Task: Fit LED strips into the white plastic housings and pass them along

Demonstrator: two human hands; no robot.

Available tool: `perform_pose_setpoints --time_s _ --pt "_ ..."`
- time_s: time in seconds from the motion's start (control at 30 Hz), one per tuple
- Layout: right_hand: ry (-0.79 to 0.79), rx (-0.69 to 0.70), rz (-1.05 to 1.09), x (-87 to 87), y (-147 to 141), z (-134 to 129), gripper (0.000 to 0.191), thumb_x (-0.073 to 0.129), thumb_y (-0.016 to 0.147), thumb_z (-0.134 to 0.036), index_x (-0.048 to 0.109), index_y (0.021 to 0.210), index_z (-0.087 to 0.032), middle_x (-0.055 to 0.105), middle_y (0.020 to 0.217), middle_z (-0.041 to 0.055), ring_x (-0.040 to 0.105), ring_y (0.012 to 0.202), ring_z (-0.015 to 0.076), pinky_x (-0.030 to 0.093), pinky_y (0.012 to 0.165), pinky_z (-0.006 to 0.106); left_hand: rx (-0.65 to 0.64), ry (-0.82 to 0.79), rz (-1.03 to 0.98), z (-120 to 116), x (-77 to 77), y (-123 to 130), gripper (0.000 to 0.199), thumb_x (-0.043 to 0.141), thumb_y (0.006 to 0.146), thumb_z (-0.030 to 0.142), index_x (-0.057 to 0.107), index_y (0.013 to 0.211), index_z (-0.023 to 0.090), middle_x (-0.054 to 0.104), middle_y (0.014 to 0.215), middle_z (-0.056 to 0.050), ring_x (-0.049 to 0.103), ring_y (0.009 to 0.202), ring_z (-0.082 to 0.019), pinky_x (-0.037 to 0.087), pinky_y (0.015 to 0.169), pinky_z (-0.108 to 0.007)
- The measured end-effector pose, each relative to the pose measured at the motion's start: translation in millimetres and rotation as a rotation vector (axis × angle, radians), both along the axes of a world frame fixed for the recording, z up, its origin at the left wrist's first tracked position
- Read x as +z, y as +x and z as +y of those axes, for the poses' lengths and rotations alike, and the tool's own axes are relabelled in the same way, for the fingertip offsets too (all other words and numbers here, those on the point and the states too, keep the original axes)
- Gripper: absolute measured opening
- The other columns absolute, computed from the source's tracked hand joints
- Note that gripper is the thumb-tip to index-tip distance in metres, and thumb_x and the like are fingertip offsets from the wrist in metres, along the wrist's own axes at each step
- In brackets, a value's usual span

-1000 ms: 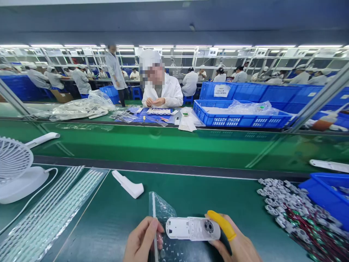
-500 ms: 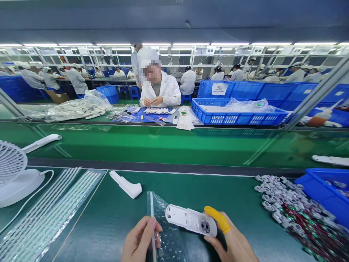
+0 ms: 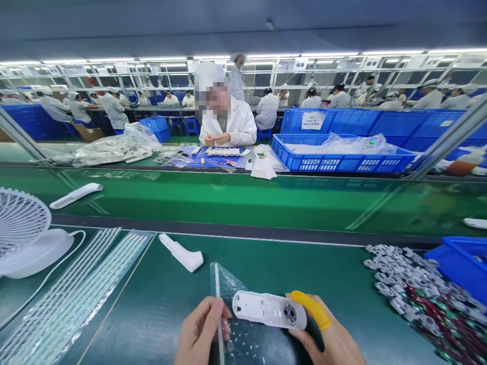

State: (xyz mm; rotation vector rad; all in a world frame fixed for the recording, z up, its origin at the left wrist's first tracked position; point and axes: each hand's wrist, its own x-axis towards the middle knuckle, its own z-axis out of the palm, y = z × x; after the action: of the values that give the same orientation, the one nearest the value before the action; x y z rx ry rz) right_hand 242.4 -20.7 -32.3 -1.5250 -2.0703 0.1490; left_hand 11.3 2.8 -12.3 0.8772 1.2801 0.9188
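Observation:
In the head view my left hand (image 3: 203, 324) pinches a narrow white strip (image 3: 218, 284) between thumb and fingers. The strip runs along the edge of a clear bubble-patterned plastic sheet (image 3: 243, 344). Just to the right, my right hand (image 3: 323, 329) grips the round end of a long white plastic housing (image 3: 258, 308), its hollow inner side up and a dark round part (image 3: 290, 313) near that end. A yellow finger cot (image 3: 312, 308) covers one finger. Between thumb and fingers shows a dark curved shape (image 3: 315, 333) that I cannot make out. The housing hangs over the sheet.
A white handle-shaped part (image 3: 184, 253) lies ahead. At left are a white fan (image 3: 23, 228) and wrapped strips (image 3: 72, 294). Grey connectors with wires (image 3: 411, 294) lie beside a blue bin (image 3: 464, 263) at right. Across the green belt (image 3: 228, 203), a co-worker (image 3: 228, 119) sits.
The housing has turned to lie more level in my right hand. My left hand still pinches the strip. The whole view has shifted slightly, and a standing person in the background has moved right.

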Motion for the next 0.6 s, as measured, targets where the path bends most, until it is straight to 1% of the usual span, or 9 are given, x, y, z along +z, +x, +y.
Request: perform_pose_setpoints --time_s 0.07,0.13,0.2,0.27,0.33,0.4,0.47,0.53,0.6 --pt "0.059 -0.015 -0.026 4.5 2 10 0.023 0.036 0.091 -0.036 0.04 0.109 -0.024 0.062 0.093 0.0036 0.065 0.076 0.0145 0.054 0.062 0.022 -0.013 0.024 -0.028 -1 2.2 1 0.037 0.059 0.071 0.054 0.06 0.065 0.018 0.053 0.052 0.004 0.048 0.053 -0.012 0.037 0.053 -0.02" --pt "0.147 -0.014 -0.046 10.3 4 31 0.019 0.033 0.091 -0.035 0.044 0.101 -0.023 0.061 0.097 0.0058 0.063 0.08 0.0158 0.054 0.065 0.026 -0.029 0.055 -0.064 -3 4.1 3 0.032 0.064 0.068 0.05 0.061 0.071 0.018 0.052 0.054 0.004 0.047 0.053 -0.011 0.038 0.053 -0.02" --pt "0.241 -0.006 -0.057 14.5 8 61 0.016 0.034 0.091 -0.031 0.046 0.089 -0.022 0.06 0.101 0.008 0.06 0.09 0.0179 0.053 0.072 0.03 -0.01 0.111 -0.1 -5 4.0 7 0.03 0.07 0.064 0.045 0.062 0.079 0.02 0.054 0.06 0.003 0.047 0.054 -0.01 0.038 0.051 -0.019" --pt "0.285 -0.023 -0.061 15.3 12 95 0.017 0.034 0.091 -0.028 0.046 0.08 -0.021 0.059 0.103 0.0098 0.057 0.096 0.0202 0.051 0.078 0.035 0.018 0.179 -0.129 -6 1.1 10 0.03 0.072 0.063 0.04 0.063 0.085 0.021 0.057 0.067 0.001 0.048 0.056 -0.01 0.038 0.051 -0.019" --pt "0.284 -0.077 -0.066 12.4 17 127 0.019 0.035 0.089 -0.025 0.047 0.076 -0.021 0.058 0.104 0.0108 0.056 0.095 0.0217 0.051 0.076 0.037 0.021 0.237 -0.148 -6 -3.8 12 0.033 0.071 0.064 0.038 0.063 0.091 0.022 0.059 0.072 -0.001 0.05 0.058 -0.011 0.039 0.051 -0.02" --pt "0.268 -0.135 -0.079 6.6 21 154 0.017 0.039 0.088 -0.022 0.05 0.076 -0.019 0.058 0.105 0.0106 0.057 0.093 0.0214 0.052 0.072 0.036 0.027 0.265 -0.153 -5 -9.0 12 0.039 0.07 0.066 0.039 0.059 0.101 0.023 0.061 0.074 -0.003 0.051 0.059 -0.012 0.04 0.05 -0.021" --pt "0.248 -0.183 -0.09 -0.1 24 173 0.012 0.045 0.087 -0.02 0.054 0.079 -0.017 0.058 0.105 0.0091 0.057 0.09 0.019 0.052 0.069 0.033 0.044 0.265 -0.161 -4 -12.9 12 0.049 0.069 0.066 0.039 0.053 0.109 0.023 0.063 0.074 -0.004 0.05 0.058 -0.013 0.038 0.048 -0.021" --pt "0.228 -0.211 -0.1 -5.8 28 185 0.009 0.051 0.086 -0.02 0.056 0.08 -0.015 0.059 0.103 0.0067 0.058 0.086 0.0163 0.051 0.068 0.031 0.069 0.239 -0.185 -3 -14.4 11 0.06 0.07 0.065 0.039 0.045 0.117 0.022 0.064 0.074 -0.004 0.048 0.056 -0.012 0.037 0.047 -0.021" --pt "0.219 -0.224 -0.105 -7.8 32 189 0.011 0.053 0.085 -0.021 0.056 0.077 -0.015 0.06 0.1 0.0059 0.059 0.083 0.0155 0.051 0.066 0.03 0.092 0.193 -0.211 -2 -13.5 11 0.074 0.071 0.064 0.037 0.034 0.125 0.019 0.066 0.074 -0.005 0.047 0.056 -0.012 0.036 0.048 -0.022"
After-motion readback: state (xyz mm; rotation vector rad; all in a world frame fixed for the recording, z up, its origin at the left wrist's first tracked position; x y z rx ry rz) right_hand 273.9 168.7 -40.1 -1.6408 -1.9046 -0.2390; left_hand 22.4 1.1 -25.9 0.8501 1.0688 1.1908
